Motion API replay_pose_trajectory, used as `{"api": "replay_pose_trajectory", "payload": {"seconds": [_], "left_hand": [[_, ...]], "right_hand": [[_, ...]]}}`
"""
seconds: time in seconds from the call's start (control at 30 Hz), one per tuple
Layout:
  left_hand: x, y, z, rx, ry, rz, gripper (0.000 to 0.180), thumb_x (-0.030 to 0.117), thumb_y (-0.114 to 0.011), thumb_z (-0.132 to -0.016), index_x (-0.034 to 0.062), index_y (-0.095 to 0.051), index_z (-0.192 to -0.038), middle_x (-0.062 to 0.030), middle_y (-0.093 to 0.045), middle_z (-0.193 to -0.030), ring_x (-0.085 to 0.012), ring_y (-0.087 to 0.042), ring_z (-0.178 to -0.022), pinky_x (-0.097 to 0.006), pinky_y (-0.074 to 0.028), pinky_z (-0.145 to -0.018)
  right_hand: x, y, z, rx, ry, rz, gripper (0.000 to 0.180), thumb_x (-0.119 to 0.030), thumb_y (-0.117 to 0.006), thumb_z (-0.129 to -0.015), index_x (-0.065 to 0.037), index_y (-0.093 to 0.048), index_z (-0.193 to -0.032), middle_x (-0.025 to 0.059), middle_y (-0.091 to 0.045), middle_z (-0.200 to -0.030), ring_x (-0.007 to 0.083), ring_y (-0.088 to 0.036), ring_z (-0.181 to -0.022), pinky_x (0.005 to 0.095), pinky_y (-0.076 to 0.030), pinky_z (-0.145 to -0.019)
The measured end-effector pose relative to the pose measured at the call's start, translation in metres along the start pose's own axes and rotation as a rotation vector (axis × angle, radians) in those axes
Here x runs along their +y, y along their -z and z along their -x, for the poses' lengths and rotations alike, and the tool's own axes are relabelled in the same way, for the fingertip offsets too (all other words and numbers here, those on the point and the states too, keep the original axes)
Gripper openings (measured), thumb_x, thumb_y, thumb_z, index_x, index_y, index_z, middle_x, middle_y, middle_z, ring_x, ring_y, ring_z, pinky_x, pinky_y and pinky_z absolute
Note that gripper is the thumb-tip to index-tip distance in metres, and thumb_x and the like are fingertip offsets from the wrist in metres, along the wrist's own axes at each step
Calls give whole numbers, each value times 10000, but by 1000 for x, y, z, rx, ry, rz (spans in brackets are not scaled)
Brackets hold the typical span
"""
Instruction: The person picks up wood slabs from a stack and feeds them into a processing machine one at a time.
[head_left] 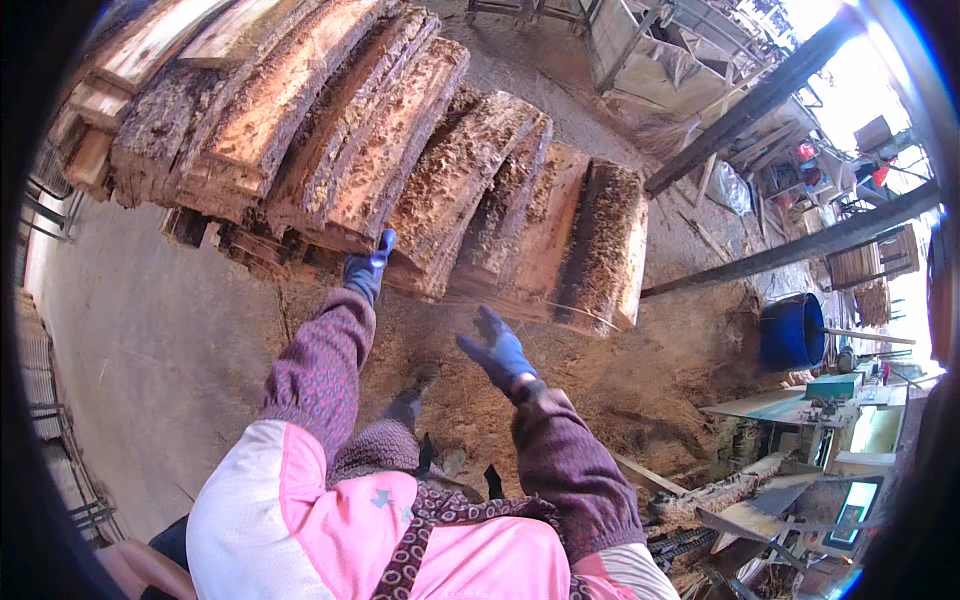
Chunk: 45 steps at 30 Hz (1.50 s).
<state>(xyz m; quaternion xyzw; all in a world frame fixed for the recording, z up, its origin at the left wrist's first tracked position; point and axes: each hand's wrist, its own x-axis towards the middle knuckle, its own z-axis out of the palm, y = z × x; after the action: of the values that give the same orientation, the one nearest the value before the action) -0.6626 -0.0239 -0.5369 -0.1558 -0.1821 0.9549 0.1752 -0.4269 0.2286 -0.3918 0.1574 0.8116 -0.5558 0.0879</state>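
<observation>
A stack of rough-sawn timber slabs (400, 130) with bark edges and sawdust on top lies before me, ends toward me. My left hand (368, 272), in a blue glove, is at the near end of one timber slab (395, 150). Its fingers look closed around that end's lower edge, though some are hidden. My right hand (497, 350), also in a blue glove, is held apart from the stack, just short of the slab ends. Its fingers are spread and it holds nothing.
Sawdust covers the floor (640, 370) below the stack. To the right stand a blue barrel (792, 332) and a machine bench (770, 405). Dark posts (790, 240) slant across the right side. Stacked boards (40, 370) line the far left edge.
</observation>
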Motion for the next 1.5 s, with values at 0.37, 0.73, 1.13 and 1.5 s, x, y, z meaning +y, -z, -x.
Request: {"api": "replay_pose_trajectory", "payload": {"seconds": [0.37, 0.73, 1.13, 1.5], "left_hand": [[-55, -40, 45, 82, -109, -1617, 414, 327, -550, -894, 10, -560, -1162, -127, -537, -1250, -282, -512, -1087, -424, -426, -920], [-97, -50, 81, 196, 10, -2122, 428, 491, -701, -760, 77, -670, -869, -69, -647, -806, -193, -576, -737, -349, -451, -704], [-60, -127, 106, 541, 543, -1300, 555, 590, -512, -860, 189, -511, -1243, -95, -627, -1140, -299, -607, -1021, -453, -464, -879], [-148, -93, 81, 71, 904, -649, 484, 451, -461, -947, 87, -524, -1261, -81, -584, -1213, -195, -570, -1048, -379, -434, -968]], "right_hand": [[15, -69, -120, -17, -65, 88, 838, -315, -768, -716, -9, -317, -1353, 158, -613, -1094, 318, -621, -956, 378, -504, -822], [38, -6, -183, 128, -90, -26, 787, -674, -627, -737, 87, -608, -936, 99, -618, -798, 186, -535, -710, 330, -438, -653], [-25, 3, -98, 73, -36, -524, 431, -309, -521, -948, 17, -554, -1229, 70, -610, -1167, 151, -570, -1038, 286, -425, -915], [-40, 19, 162, 54, -288, 1, 309, -280, -672, -863, 28, -664, -885, 5, -641, -754, 60, -554, -667, 266, -446, -569]]}}
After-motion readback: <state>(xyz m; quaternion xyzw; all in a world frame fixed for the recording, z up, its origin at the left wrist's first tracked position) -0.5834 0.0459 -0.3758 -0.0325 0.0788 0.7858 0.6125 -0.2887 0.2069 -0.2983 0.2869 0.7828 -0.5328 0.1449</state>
